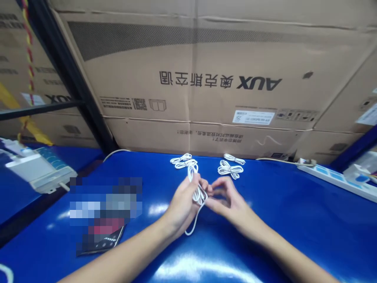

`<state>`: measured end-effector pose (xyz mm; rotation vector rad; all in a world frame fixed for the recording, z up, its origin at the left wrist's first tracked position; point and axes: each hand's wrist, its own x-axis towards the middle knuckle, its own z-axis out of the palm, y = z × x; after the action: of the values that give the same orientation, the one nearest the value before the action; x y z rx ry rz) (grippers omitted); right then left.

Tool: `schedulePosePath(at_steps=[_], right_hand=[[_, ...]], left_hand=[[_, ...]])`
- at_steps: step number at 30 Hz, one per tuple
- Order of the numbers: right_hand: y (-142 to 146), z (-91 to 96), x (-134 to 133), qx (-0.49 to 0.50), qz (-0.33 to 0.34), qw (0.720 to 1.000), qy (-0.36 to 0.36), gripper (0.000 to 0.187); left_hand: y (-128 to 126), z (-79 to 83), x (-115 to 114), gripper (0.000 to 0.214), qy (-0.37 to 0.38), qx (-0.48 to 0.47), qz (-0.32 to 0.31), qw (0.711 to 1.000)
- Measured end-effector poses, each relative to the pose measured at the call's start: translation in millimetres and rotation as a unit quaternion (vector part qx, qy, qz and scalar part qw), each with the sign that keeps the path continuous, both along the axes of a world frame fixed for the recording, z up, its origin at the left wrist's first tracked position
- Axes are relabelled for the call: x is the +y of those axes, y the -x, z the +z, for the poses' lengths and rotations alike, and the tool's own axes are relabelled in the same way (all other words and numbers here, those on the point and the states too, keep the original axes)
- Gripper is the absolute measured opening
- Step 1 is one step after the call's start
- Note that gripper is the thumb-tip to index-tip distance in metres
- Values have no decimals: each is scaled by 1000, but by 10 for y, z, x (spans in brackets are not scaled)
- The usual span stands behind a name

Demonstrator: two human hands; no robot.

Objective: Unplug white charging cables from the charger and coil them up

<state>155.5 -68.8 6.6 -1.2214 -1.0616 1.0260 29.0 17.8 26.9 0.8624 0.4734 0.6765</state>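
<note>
A coiled white cable is in my left hand, gripped between thumb and fingers. Its upper loops stick out above the thumb, and one loose loop hangs below toward the table. My right hand is at the right side of the coil, thumb and fingertips drawn together against its middle. Whatever those fingertips pinch is too small to make out. Beyond my hands lie tied bundles of white cable: two at the left, partly behind the held coil, and two at the right.
The blue table meets a large cardboard box at the back. A phone-like device, partly pixelated, lies at left. Power strips stand at the right and left, near a dark metal post.
</note>
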Motion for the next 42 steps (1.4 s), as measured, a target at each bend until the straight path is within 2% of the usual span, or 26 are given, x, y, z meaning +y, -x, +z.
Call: schedulePosePath(at_steps=[2, 3, 6, 9, 11, 13, 15, 18, 20, 21, 22, 23, 24, 26, 28, 29, 32, 35, 36, 38, 40, 42], right_hand=[[80, -25, -14, 37, 100, 993, 58, 49], [117, -42, -17, 63, 127, 987, 77, 53], [194, -90, -7, 140, 121, 977, 103, 63], [199, -95, 5, 197, 98, 971, 96, 59], [172, -60, 2, 184, 110, 974, 75, 42], [137, 1, -20, 129, 147, 979, 51, 21], [96, 79, -60, 45, 173, 984, 22, 20], [13, 195, -134, -150, 162, 974, -41, 22], [-52, 256, -172, -312, 141, 934, -101, 20], [-83, 279, -183, -367, 127, 913, -125, 18], [-109, 298, -189, -386, 115, 904, -141, 19], [-131, 310, -190, -365, 114, 914, -138, 24], [-146, 315, -185, -307, 127, 937, -113, 28], [-160, 301, -160, -128, 174, 976, -35, 31], [-159, 252, -121, 24, 192, 981, 24, 32], [-155, 217, -98, 71, 181, 980, 36, 32], [-141, 114, -39, 140, 106, 984, 23, 40], [-133, 80, -30, 113, 72, 991, -18, 62], [-132, 94, -42, 72, 81, 994, -35, 61], [-134, 151, -82, -51, 108, 990, -76, 45], [-149, 214, -125, -170, 117, 971, -120, 28], [-187, 244, -150, -251, 105, 952, -140, 25]], left_hand=[[3, 20, -3, 35, -29, -34, 29, 999], [0, 17, 0, 36, -43, -47, 43, 997], [-10, -30, 18, 35, -107, -38, 70, 991], [6, -74, 47, 28, -224, 28, 95, 970], [32, -89, 76, 23, -276, 68, 121, 951], [53, -110, 112, 19, -304, 100, 122, 940], [59, -144, 149, 18, -322, 131, 94, 933], [51, -198, 183, 25, -296, 156, 17, 942], [50, -213, 179, 31, -272, 154, -20, 950], [52, -214, 166, 33, -268, 153, -32, 951], [56, -211, 147, 34, -271, 153, -40, 950], [59, -208, 122, 35, -273, 156, -46, 948], [59, -206, 92, 35, -269, 161, -51, 948], [48, -208, 26, 38, -241, 171, -56, 954], [25, -208, -33, 47, -189, 157, -87, 965], [14, -202, -57, 53, -155, 140, -108, 972], [2, -143, -99, 62, -51, 80, -167, 981], [28, -68, -114, 61, 3, 77, -217, 973], [39, -55, -116, 60, 1, 90, -233, 968], [60, -52, -118, 57, -22, 127, -243, 961], [74, -76, -115, 50, -55, 164, -232, 957], [79, -107, -109, 43, -75, 183, -214, 957]])
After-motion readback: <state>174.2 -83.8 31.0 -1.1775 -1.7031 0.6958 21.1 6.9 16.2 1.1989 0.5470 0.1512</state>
